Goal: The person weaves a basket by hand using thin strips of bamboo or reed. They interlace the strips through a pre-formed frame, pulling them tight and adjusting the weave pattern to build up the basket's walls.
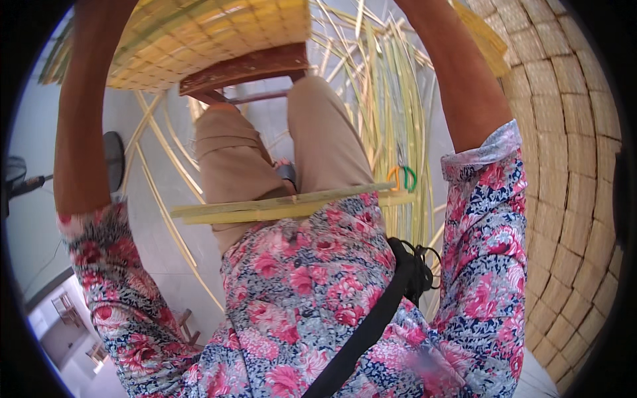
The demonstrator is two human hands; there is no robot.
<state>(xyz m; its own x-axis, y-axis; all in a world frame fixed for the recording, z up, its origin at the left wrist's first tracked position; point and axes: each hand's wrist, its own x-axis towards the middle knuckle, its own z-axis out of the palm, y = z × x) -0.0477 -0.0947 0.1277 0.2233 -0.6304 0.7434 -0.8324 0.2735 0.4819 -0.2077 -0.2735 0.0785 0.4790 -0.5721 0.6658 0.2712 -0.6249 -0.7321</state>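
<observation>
Both of my forearms reach up past the top edge, so my left hand and my right hand are out of sight. Between them, at the top, a yellow woven panel of flat strips (212, 36) rests on a reddish wooden stool (239, 63) in front of my knees. The left arm passes in front of the panel's left part, and more yellow weave shows behind the right arm. A few flat green-yellow strips (265, 209) lie crosswise on my lap. Orange and green looped handles (402, 178), like those of scissors, show among the strips beside my right thigh.
Long loose pale strips (375, 106) litter the floor (156, 245) on both sides of my legs. A woven mat wall or stack (564, 199) fills the right side. A black stand-like object (113, 162) is at the left, and small wooden furniture (66, 308) shows at lower left.
</observation>
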